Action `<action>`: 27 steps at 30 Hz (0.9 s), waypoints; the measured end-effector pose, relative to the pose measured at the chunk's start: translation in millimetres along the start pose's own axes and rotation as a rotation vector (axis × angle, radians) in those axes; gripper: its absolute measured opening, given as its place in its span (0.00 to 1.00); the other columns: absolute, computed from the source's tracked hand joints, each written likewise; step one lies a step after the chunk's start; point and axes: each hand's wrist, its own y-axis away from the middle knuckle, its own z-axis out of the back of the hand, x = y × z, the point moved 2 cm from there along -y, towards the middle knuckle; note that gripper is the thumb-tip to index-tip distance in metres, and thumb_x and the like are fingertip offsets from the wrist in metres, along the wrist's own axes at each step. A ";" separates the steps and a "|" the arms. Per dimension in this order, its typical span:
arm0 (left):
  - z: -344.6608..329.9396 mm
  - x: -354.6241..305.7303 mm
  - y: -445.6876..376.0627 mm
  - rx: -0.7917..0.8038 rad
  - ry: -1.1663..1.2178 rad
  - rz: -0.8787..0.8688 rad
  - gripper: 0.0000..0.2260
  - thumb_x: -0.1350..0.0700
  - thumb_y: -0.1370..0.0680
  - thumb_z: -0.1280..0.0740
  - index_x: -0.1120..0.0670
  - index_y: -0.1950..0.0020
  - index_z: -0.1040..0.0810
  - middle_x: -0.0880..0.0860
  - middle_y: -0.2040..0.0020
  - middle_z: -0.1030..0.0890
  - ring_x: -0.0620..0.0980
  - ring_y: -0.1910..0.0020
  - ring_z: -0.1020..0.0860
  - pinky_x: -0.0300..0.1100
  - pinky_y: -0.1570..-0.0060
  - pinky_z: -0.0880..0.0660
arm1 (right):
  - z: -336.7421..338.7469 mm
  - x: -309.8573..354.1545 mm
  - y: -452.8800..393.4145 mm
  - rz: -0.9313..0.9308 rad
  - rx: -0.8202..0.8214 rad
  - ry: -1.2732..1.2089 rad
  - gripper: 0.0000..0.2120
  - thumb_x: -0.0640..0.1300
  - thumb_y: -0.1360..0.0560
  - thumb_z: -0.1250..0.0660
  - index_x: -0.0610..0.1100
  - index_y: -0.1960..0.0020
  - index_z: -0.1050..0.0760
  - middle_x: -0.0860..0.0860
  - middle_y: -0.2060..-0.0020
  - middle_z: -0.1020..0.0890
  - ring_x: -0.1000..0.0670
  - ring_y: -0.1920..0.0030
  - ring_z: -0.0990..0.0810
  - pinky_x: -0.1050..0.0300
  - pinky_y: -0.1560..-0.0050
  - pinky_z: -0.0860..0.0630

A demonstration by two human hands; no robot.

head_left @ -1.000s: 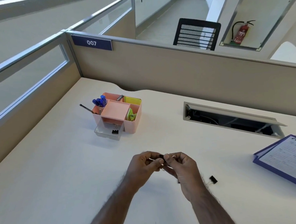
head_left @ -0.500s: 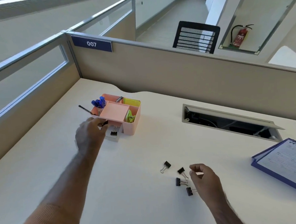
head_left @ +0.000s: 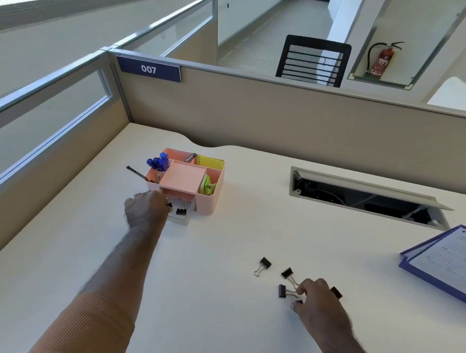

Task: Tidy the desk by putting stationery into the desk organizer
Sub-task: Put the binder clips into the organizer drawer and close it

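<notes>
The number "007" is printed in white on a dark blue plate [head_left: 149, 69] fixed to the top of the cubicle partition [head_left: 250, 120] — nothing else is legible. Print on the open notebook [head_left: 455, 263] and the fire extinguisher [head_left: 382, 61] label is too small to be read.

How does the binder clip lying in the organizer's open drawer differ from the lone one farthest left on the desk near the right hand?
The drawer clip sits inside the clear drawer of the pink organizer; the lone desk clip lies loose on the desk. The drawer clip's wire handles point away from the camera; the desk clip's point toward it, lower left. The left hand is beside the drawer clip; the right hand is apart from the desk clip. Both are small and black with silver handles.
</notes>
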 end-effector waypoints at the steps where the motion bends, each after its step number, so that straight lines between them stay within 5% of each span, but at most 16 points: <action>1: -0.1 -0.3 -1.0 0.017 0.012 0.007 0.12 0.49 0.25 0.27 0.55 0.47 0.16 0.53 0.56 0.16 0.53 0.57 0.20 0.47 0.54 0.23 | -1.4 -0.4 -0.5 0.003 0.003 0.006 0.09 0.52 0.28 0.34 0.55 0.49 0.29 0.55 0.49 0.31 0.52 0.50 0.24 0.54 0.58 0.25; 6: -2.6 -1.7 -3.1 0.084 0.130 0.005 0.09 0.51 0.23 0.30 0.55 0.48 0.16 0.52 0.57 0.17 0.52 0.56 0.20 0.48 0.52 0.23 | -10.0 -4.8 -2.8 0.012 0.008 -0.008 0.08 0.47 0.27 0.34 0.57 0.56 0.33 0.53 0.49 0.30 0.51 0.51 0.24 0.51 0.56 0.24; 10: -3.9 -0.1 -1.3 -0.039 0.248 0.006 0.10 0.52 0.21 0.34 0.54 0.50 0.15 0.51 0.61 0.18 0.50 0.61 0.21 0.47 0.59 0.20 | -16.1 -9.1 -5.8 0.002 -0.035 -0.019 0.15 0.47 0.28 0.34 0.59 0.65 0.39 0.54 0.53 0.30 0.51 0.53 0.24 0.52 0.54 0.23; 15: 2.4 -7.6 19.3 -0.267 0.427 -0.041 0.11 0.53 0.21 0.35 0.54 0.45 0.15 0.53 0.54 0.15 0.52 0.60 0.21 0.48 0.62 0.19 | -16.2 -8.7 -3.6 -0.001 -0.067 -0.021 0.15 0.44 0.27 0.39 0.59 0.65 0.39 0.55 0.55 0.32 0.51 0.56 0.27 0.53 0.58 0.25; 19: 1.5 -21.7 48.5 -0.288 0.589 -0.085 0.10 0.54 0.22 0.32 0.54 0.45 0.16 0.52 0.48 0.15 0.51 0.57 0.19 0.48 0.60 0.18 | -9.4 -5.1 1.8 0.025 -0.100 -0.120 0.11 0.45 0.29 0.37 0.60 0.62 0.35 0.55 0.55 0.29 0.53 0.56 0.25 0.54 0.60 0.26; 22: -5.5 -38.1 76.4 -0.182 0.731 -0.170 0.09 0.56 0.23 0.32 0.52 0.44 0.16 0.50 0.47 0.16 0.45 0.57 0.20 0.43 0.56 0.20 | 4.6 5.5 2.2 0.112 -0.185 -0.374 0.14 0.41 0.31 0.33 0.60 0.59 0.29 0.56 0.56 0.24 0.56 0.62 0.21 0.62 0.62 0.25; 25: -8.4 -63.4 113.3 0.039 0.923 -0.244 0.08 0.55 0.23 0.30 0.48 0.45 0.16 0.43 0.53 0.18 0.38 0.69 0.25 0.33 0.61 0.28 | 23.9 29.0 6.3 0.157 -0.189 -0.694 0.13 0.34 0.29 0.33 0.52 0.54 0.22 0.54 0.57 0.18 0.59 0.59 0.19 0.71 0.66 0.25; 27: -10.2 -79.3 134.8 0.212 1.061 -0.281 0.10 0.53 0.23 0.29 0.46 0.43 0.17 0.41 0.54 0.18 0.40 0.67 0.23 0.34 0.60 0.25 | 32.6 45.4 7.6 0.160 -0.140 -0.866 0.12 0.33 0.27 0.35 0.49 0.54 0.20 0.51 0.61 0.16 0.54 0.61 0.17 0.65 0.63 0.21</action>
